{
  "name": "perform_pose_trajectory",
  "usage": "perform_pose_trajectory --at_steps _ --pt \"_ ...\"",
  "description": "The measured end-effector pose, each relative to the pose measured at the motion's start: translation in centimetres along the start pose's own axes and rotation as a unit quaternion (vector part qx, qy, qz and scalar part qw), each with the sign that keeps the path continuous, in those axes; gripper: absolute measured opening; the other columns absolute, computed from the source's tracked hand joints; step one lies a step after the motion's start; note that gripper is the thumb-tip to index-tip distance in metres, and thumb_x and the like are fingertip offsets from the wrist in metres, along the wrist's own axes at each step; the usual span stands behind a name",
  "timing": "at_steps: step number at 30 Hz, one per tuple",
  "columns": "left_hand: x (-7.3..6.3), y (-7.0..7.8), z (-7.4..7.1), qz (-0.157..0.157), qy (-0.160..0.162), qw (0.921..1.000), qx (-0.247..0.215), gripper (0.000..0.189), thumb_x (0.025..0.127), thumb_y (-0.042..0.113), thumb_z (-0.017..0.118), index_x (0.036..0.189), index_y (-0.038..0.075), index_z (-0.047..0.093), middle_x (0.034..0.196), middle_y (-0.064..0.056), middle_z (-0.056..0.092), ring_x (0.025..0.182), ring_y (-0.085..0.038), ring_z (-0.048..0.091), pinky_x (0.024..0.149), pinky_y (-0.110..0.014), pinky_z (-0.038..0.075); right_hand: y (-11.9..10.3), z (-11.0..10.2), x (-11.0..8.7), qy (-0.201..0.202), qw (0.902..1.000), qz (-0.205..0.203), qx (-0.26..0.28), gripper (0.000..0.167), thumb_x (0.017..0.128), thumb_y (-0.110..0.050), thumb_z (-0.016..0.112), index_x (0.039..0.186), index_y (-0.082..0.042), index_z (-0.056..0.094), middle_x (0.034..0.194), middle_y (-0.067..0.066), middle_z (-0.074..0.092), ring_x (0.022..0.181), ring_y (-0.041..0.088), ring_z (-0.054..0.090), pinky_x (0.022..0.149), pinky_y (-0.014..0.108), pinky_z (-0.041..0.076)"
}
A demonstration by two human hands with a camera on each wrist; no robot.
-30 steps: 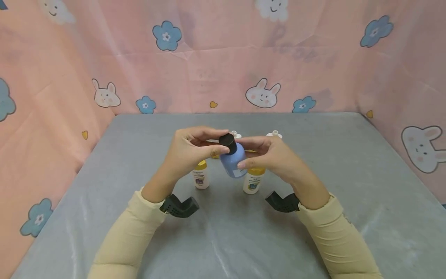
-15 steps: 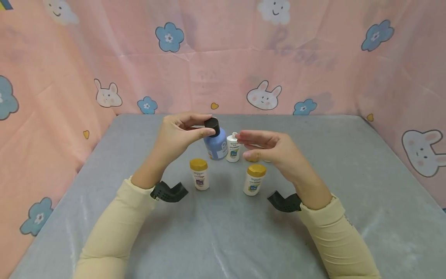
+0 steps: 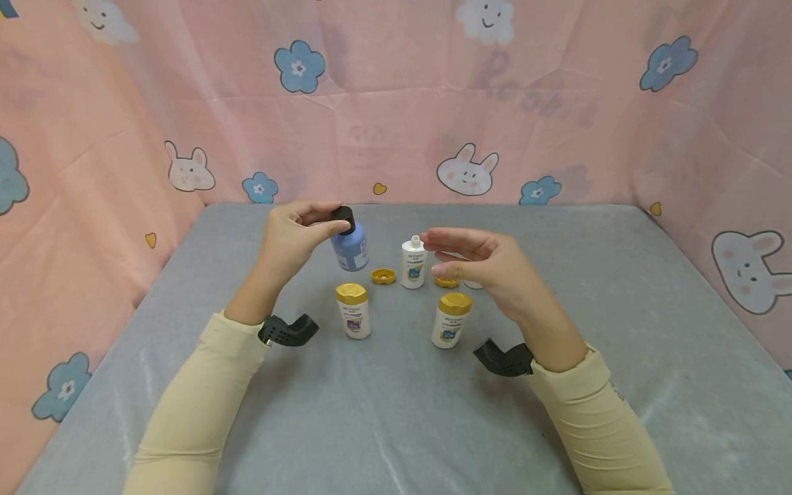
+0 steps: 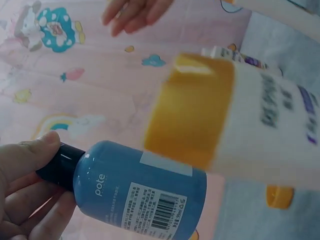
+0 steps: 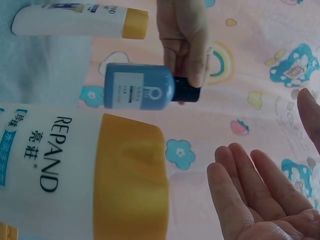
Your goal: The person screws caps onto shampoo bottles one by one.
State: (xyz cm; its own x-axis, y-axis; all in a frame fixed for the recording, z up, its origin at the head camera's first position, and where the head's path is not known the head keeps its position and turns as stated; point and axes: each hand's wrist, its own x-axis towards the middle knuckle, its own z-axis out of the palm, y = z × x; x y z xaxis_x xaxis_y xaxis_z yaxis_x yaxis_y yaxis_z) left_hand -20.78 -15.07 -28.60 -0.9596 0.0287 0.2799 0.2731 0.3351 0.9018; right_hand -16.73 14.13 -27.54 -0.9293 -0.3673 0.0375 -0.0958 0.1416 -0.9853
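Observation:
By its black cap (image 3: 343, 220), a blue bottle (image 3: 350, 250) is pinched between the thumb and fingers of my left hand (image 3: 292, 237). The bottle stays upright; whether its base touches the table I cannot tell. My right hand (image 3: 489, 267) holds nothing, its fingers fairly straight, thumb apart from them. Just left of its fingertips stands a white bottle (image 3: 413, 265) with a bare nozzle. A second white bottle (image 3: 474, 284) is mostly hidden behind that hand. In the right wrist view the blue bottle (image 5: 137, 87) shows its label.
Two white bottles with gold caps, a left one (image 3: 355, 317) and a right one (image 3: 449, 327), stand nearer me. Loose gold caps lie on the grey table (image 3: 383, 412): one left (image 3: 383, 276), one under the right hand (image 3: 446, 282). A pink patterned cloth (image 3: 371, 124) hangs behind.
The right hand has let go of the blue bottle and stays near its place. My left hand has carried the bottle left and away from me, uncovering the white bottle and a gold cap.

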Motion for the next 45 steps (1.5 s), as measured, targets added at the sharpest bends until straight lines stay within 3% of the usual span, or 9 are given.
perform_pose_trajectory --at_steps 6,12,20,34,38,45 --pt "0.3 -1.8 -0.2 -0.037 0.009 0.9991 0.021 0.040 0.084 0.025 0.082 0.120 0.010 0.072 0.118 -0.010 0.074 0.105 -0.011 0.070 0.094 -0.029 0.057 0.1 0.0 0.0 -0.003 1.0000 0.002 0.002 0.050 0.088 -0.005 0.074 0.136 -0.004 0.059 0.129 -0.006 0.068 0.129 0.019 0.059 0.102 0.022 0.052" --pt "0.3 -3.4 -0.4 -0.081 0.009 0.9963 0.025 0.042 0.084 0.027 0.081 0.122 0.011 0.071 0.122 -0.010 0.072 0.115 -0.020 0.067 0.100 -0.037 0.055 0.1 0.0 0.1 0.000 1.0000 0.005 0.004 0.051 0.087 -0.006 0.074 0.136 -0.005 0.060 0.126 -0.009 0.069 0.123 0.012 0.063 0.101 0.021 0.052" --pt "0.2 -5.4 -0.5 -0.117 0.011 0.9928 0.019 0.039 0.087 0.023 0.079 0.122 0.008 0.070 0.124 -0.012 0.071 0.116 -0.021 0.067 0.102 -0.037 0.054 0.2 0.0 0.2 -0.001 0.9999 0.013 -0.005 0.050 0.088 -0.009 0.074 0.136 -0.007 0.060 0.132 -0.001 0.067 0.121 0.011 0.063 0.098 0.021 0.054" --pt "-0.1 -6.8 -0.5 -0.131 0.016 0.9907 0.035 0.039 0.086 0.023 0.079 0.121 0.008 0.071 0.123 -0.012 0.071 0.118 -0.022 0.066 0.103 -0.039 0.053 0.5 -0.2 0.4 0.015 0.9998 0.016 0.003 0.047 0.090 -0.011 0.073 0.134 -0.008 0.061 0.119 -0.014 0.070 0.118 0.005 0.062 0.097 0.018 0.052" --pt "-0.1 -7.1 -0.3 -0.131 0.010 0.9905 0.040 0.038 0.087 0.022 0.079 0.121 0.007 0.070 0.124 -0.013 0.070 0.119 -0.024 0.066 0.104 -0.040 0.052 0.7 -0.4 0.6 0.021 0.9994 0.028 0.000 0.048 0.089 -0.012 0.074 0.135 -0.008 0.061 0.120 -0.013 0.070 0.118 0.006 0.063 0.101 0.023 0.051" --pt "-0.1 -6.9 -0.5 -0.124 -0.014 0.9887 0.083 0.044 0.087 0.027 0.079 0.124 0.009 0.066 0.129 -0.011 0.067 0.125 -0.026 0.061 0.107 -0.045 0.049 1.1 -1.3 1.3 0.028 0.9988 0.039 -0.001 0.050 0.091 -0.015 0.073 0.138 -0.008 0.058 0.117 -0.017 0.070 0.118 0.004 0.061 0.118 0.039 0.037"
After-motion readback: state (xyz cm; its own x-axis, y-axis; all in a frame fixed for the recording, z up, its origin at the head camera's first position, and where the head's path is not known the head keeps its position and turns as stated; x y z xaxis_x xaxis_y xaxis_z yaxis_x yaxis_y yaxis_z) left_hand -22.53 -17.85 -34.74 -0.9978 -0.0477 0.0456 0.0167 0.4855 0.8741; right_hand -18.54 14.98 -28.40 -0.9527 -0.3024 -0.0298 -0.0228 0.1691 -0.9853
